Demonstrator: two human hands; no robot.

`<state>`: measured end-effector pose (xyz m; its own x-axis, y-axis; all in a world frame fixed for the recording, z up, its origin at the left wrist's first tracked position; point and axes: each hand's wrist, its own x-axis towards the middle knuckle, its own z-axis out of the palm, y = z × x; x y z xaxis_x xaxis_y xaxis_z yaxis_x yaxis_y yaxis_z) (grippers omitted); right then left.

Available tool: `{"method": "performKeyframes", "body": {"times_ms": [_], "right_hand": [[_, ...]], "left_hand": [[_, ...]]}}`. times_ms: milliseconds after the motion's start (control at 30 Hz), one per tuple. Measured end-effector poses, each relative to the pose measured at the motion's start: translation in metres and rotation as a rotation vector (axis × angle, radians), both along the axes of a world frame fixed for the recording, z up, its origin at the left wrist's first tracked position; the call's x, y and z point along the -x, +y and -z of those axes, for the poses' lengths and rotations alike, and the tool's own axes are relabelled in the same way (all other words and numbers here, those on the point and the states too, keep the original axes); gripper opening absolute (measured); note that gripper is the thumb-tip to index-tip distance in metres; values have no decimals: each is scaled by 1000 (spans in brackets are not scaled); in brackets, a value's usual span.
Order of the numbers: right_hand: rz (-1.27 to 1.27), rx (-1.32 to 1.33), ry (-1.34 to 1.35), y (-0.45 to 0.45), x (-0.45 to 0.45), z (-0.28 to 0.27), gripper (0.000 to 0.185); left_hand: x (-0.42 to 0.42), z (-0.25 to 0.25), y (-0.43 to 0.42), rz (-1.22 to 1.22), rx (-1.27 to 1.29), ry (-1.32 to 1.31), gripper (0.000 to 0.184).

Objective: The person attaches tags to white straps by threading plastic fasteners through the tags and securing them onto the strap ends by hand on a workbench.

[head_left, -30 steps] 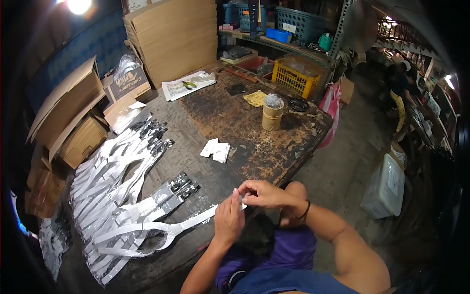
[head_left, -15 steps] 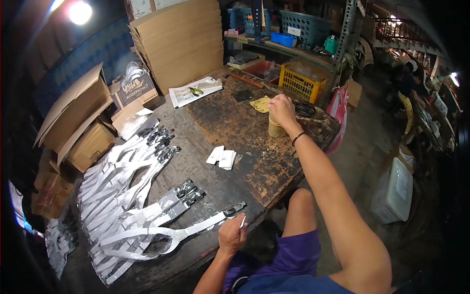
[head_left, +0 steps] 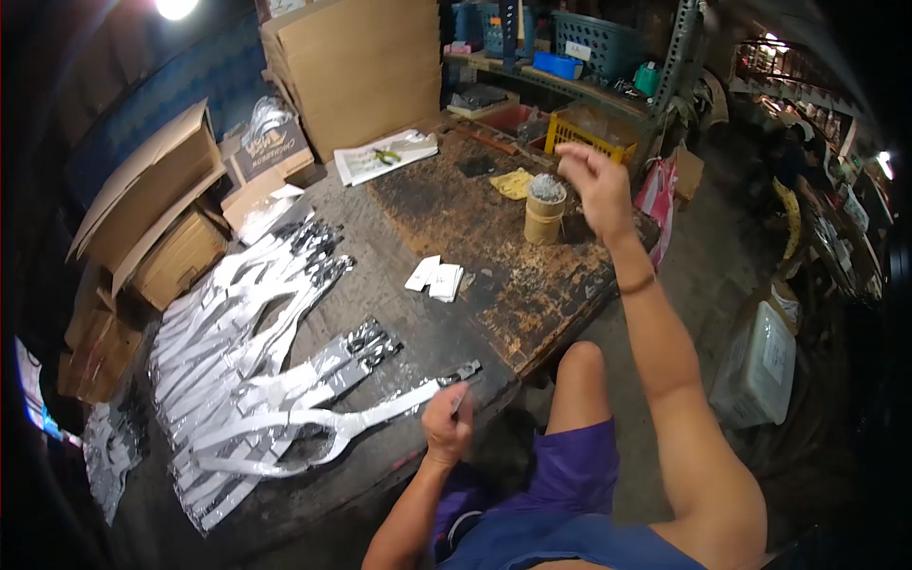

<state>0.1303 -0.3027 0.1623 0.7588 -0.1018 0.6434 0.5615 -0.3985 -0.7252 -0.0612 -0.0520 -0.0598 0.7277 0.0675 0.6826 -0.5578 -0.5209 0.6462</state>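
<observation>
The white strap (head_left: 385,410) lies on the tabletop (head_left: 432,332), long axis slanting from the left up to its dark tip (head_left: 461,372), just beyond my left hand (head_left: 445,427), the nearer one, pinching a small piece (head_left: 458,403). My right hand (head_left: 600,190) hangs beside the tan cup (head_left: 544,218), fingers half curled; I cannot tell if they grip anything. Dark surface stretches from tip to cards (head_left: 445,282); the near edge runs close by.

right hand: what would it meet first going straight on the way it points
The right hand would probably meet the yellow slatted plastic crate first, though depth is unclear in this single view.
</observation>
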Motion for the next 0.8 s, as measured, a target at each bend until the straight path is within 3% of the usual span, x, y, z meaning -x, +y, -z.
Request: {"method": "performKeyframes", "body": {"times_ms": [67,100,133,167,200,400,467,500,567,600,800], "right_hand": [[-219,125,98,29,63,29,39],[-384,165,182,38,87,58,56],[-397,326,179,51,113,82,68],[-523,388,392,61,141,99,77],[-608,457,297,69,164,115,84],[-725,409,471,83,227,147,88],[-690,412,498,81,232,143,70],[-698,416,497,76,231,146,70],[-638,467,328,64,229,153,39],[-587,413,398,62,230,146,14],[-432,416,467,41,232,148,8]], "left_hand": [[11,0,-2,-41,333,174,26],[19,-4,-3,-57,336,187,26],[30,-15,-5,47,489,275,29],[40,-27,-7,152,642,354,32],[51,-38,-9,166,613,398,37],[93,-18,0,237,669,681,27],[98,-17,3,179,671,645,26],[96,-20,5,131,672,599,25],[91,-30,15,71,767,588,25],[87,-34,20,73,829,588,25],[74,-39,23,147,1038,668,27]]}}
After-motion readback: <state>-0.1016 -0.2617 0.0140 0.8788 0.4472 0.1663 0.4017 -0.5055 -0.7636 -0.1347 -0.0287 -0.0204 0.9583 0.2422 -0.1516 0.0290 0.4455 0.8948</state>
